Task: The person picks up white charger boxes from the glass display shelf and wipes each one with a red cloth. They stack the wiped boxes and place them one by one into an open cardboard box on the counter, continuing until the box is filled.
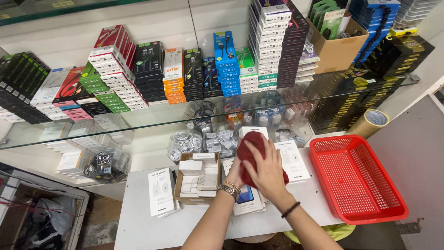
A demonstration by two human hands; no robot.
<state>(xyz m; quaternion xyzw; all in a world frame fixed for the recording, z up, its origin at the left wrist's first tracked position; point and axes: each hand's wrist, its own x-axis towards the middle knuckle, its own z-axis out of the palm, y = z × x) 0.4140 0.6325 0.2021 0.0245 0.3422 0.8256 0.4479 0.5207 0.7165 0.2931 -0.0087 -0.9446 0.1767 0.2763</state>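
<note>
My right hand (267, 170) lies flat on a dark red cloth (253, 143) and presses it onto white boxes on the white table (138, 222). My left hand (237, 175) is mostly hidden beneath the right one and the cloth; it seems to grip the cloth's lower edge. A watch sits on my left wrist and a black band on my right. Under the cloth lie a white charger box (291, 159) and a phone box (246, 199). To the left stands an open cardboard box (198, 179) holding small white boxes.
A red plastic basket (357, 177) stands at the table's right. A flat white box (161, 190) lies at the left. A glass shelf (152, 118) above carries stacks of coloured accessory boxes. Bagged cables (185, 141) and a tape roll (370, 121) sit behind.
</note>
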